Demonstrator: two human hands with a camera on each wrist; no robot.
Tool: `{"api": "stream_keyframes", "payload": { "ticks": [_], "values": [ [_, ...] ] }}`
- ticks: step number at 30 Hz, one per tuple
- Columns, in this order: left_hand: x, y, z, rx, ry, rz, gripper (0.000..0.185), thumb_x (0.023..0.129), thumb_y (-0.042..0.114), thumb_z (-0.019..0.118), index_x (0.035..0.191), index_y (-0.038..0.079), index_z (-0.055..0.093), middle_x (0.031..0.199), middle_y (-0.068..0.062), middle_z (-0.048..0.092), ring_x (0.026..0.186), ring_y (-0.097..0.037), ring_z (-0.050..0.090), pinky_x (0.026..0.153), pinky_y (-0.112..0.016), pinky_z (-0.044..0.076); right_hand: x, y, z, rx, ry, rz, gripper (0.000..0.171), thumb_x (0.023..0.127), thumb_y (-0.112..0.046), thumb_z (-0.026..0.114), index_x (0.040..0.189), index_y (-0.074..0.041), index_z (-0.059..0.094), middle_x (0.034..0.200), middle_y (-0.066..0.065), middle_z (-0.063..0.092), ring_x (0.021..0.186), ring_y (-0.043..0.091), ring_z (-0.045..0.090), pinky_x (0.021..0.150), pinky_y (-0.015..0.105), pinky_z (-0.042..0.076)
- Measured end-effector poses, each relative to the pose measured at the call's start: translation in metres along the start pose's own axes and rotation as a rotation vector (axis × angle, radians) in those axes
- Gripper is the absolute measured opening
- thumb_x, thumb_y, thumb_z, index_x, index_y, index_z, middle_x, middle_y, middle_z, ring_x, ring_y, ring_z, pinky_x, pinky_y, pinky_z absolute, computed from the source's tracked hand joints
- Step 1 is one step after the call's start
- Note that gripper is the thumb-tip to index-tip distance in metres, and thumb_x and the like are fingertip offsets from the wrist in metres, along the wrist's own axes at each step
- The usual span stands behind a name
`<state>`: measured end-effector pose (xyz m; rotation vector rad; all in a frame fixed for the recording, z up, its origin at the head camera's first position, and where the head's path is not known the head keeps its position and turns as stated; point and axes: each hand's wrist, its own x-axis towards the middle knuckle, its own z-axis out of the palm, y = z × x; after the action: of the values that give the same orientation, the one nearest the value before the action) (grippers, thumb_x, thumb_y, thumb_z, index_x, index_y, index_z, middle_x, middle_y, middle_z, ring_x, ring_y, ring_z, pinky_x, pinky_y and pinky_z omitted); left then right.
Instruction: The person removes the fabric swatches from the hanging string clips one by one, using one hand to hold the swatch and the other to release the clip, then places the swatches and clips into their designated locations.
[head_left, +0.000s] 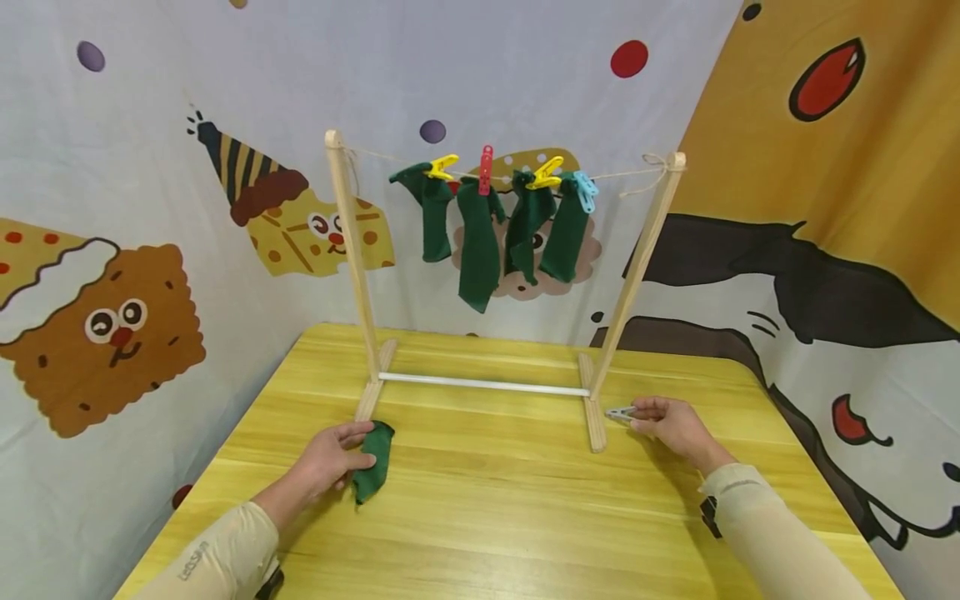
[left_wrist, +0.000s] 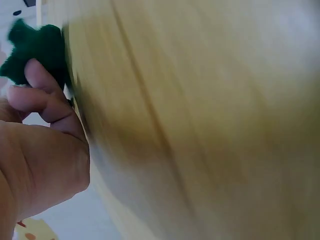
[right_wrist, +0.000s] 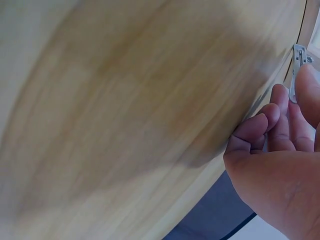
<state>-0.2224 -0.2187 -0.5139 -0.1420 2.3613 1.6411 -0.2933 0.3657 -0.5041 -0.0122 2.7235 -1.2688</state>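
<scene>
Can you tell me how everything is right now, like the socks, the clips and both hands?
Left hand: grips a sock.
Sock on table: crumpled, lying flat, held.
Right hand: pinches a clip.
Grey clip: held, low over the table.
Four hanging socks: pinned on the string, dangling.
Four clips on string: each clamped on a sock.
Rack: upright on the table.

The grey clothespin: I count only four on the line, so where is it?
In the head view the grey clothespin is pinched in the right hand, low over the table beside the drying rack's right foot.
</scene>
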Motion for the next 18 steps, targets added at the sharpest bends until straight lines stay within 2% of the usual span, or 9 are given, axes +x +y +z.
{"api": "stream_keyframes", "payload": {
  "ticks": [8, 14, 18],
  "values": [
    [-0.0006, 0.0027, 0.0058, 0.195, 0.067, 0.033, 0.064, 0.085, 0.006, 0.076, 0.143, 0.018, 0.053, 0.145, -0.022, 0.051, 0.051, -0.021, 0.060, 0.042, -0.029, 0.045, -0.0008, 0.0004, 0.0034, -0.094, 0.002, -0.029, 0.042, 0.091, -0.021, 0.073, 0.126, -0.001, 0.062, 0.118, 0.016, 0.068, 0.097, 0.018, 0.063, 0.075, 0.024, 0.052],
    [-0.0015, 0.0023, 0.0068, 0.286, 0.080, 0.070, 0.068, 0.084, 0.006, 0.078, 0.144, 0.019, 0.051, 0.147, -0.022, 0.050, 0.053, -0.019, 0.061, 0.042, -0.031, 0.047, -0.0004, 0.0000, 0.0036, -0.122, -0.003, -0.040, 0.040, 0.090, -0.019, 0.074, 0.124, -0.001, 0.063, 0.114, 0.015, 0.067, 0.098, 0.020, 0.061, 0.074, 0.023, 0.051],
    [-0.0012, 0.0019, 0.0071, 0.309, 0.082, 0.082, 0.068, 0.082, 0.007, 0.079, 0.144, 0.017, 0.052, 0.147, -0.021, 0.050, 0.052, -0.020, 0.060, 0.043, -0.033, 0.048, 0.0005, 0.0008, 0.0035, -0.134, -0.008, -0.034, 0.037, 0.090, -0.018, 0.074, 0.121, -0.001, 0.064, 0.110, 0.013, 0.066, 0.093, 0.017, 0.058, 0.072, 0.023, 0.049]
  ]
}}
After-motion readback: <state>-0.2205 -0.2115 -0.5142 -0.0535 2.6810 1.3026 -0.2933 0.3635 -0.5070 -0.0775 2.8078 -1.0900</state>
